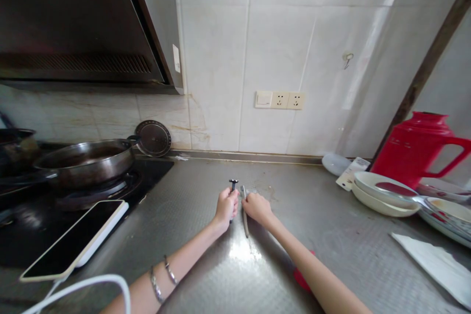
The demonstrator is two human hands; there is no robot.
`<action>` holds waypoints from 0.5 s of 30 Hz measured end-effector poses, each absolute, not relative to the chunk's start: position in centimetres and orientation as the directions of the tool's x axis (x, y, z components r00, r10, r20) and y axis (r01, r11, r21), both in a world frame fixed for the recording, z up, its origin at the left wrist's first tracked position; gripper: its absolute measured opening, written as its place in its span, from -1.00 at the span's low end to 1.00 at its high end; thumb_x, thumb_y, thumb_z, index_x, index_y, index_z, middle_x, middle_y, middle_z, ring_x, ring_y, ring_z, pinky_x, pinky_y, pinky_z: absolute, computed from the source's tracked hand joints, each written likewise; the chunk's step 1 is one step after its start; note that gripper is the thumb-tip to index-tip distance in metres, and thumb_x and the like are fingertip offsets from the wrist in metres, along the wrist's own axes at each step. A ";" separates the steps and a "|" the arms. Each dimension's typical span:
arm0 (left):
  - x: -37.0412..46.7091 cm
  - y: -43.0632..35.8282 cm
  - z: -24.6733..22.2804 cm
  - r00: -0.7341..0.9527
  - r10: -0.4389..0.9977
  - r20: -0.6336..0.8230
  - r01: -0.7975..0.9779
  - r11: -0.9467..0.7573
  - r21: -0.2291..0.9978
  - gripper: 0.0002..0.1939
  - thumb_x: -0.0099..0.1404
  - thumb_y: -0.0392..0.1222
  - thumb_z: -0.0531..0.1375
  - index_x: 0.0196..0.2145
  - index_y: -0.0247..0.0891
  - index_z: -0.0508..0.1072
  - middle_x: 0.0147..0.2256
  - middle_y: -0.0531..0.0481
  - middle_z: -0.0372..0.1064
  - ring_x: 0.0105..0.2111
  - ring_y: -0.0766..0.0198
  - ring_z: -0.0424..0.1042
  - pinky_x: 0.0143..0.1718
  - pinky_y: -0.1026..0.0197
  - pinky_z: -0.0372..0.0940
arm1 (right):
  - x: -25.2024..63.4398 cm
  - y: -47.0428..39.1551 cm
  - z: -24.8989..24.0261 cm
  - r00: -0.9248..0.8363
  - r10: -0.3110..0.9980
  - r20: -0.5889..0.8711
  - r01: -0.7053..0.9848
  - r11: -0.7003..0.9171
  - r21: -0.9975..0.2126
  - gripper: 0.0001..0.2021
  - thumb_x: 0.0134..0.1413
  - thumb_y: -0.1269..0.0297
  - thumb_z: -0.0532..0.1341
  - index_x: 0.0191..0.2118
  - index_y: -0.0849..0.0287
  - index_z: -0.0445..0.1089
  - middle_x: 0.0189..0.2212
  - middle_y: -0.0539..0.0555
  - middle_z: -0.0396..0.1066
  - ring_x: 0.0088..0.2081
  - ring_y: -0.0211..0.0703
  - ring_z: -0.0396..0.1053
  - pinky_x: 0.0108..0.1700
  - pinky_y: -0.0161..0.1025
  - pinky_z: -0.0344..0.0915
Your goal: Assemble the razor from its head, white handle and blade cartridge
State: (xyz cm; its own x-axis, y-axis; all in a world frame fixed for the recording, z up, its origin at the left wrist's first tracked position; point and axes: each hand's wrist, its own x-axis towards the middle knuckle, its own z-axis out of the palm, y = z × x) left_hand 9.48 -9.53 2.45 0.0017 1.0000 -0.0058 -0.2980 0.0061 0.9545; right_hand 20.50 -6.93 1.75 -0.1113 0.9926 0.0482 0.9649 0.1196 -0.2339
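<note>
Near the middle of the metal counter (198, 196), my left hand (225, 208) is closed round the dark handle of a small tool with a shiny T-shaped head (233, 181), which looks like a razor. The head points up and away from me. Just to its right, my right hand (256, 207) is closed on a thin greyish stick-like item (246, 225), whose lower end sticks out below the fingers. The two hands are close together with a narrow gap between them. Fine detail of both items is too small to make out.
On the left, a phone (73, 243) with a white cable lies by the stove, which holds a steel pan (88, 162). Bowls (386, 194), a red jug (415, 149) and white paper (434, 265) are at right. A red item (302, 279) is partly under my right forearm.
</note>
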 end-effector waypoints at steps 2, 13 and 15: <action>9.5 -9.6 2.3 0.001 1.000 -0.001 -0.290 0.002 0.957 -0.71 0.05 0.00 0.15 -0.50 -0.23 0.13 -0.74 0.28 -0.10 -0.80 0.55 -0.15 -0.79 0.42 -0.28 | 20.3 -6.9 1.5 -0.109 0.992 0.069 0.966 0.122 -0.228 -0.65 0.07 0.26 -0.05 -0.28 0.26 0.45 -0.28 0.30 0.47 -0.23 0.07 0.43 -0.29 -0.15 0.29; 9.7 -9.7 2.1 0.019 1.000 -0.010 -0.287 0.015 0.958 -0.71 0.06 0.00 0.15 -0.48 -0.23 0.13 -0.72 0.28 -0.09 -0.80 0.56 -0.15 -0.79 0.42 -0.28 | 25.0 -4.6 2.9 -0.019 0.979 0.202 0.943 0.085 -0.323 -0.64 0.09 0.12 -0.02 -0.43 0.16 0.47 -0.42 0.18 0.47 -0.34 -0.08 0.41 -0.41 -0.31 0.15; 9.7 -9.7 2.1 0.018 1.000 -0.013 -0.284 0.017 0.959 -0.71 0.06 0.00 0.14 -0.48 -0.23 0.14 -0.72 0.28 -0.09 -0.80 0.55 -0.15 -0.79 0.42 -0.28 | 26.6 -3.8 2.5 -0.060 0.975 0.216 0.918 0.139 -0.370 -0.70 0.06 0.15 0.03 -0.40 0.14 0.47 -0.41 0.13 0.46 -0.35 -0.12 0.38 -0.40 -0.32 0.14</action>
State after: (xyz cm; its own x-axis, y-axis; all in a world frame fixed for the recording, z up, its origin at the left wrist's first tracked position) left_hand 9.68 -9.70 2.06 0.0183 0.9998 -0.0127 -0.2837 0.0174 0.9588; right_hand 26.62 -3.85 2.46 -0.0599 0.9746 0.2159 0.9185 0.1385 -0.3705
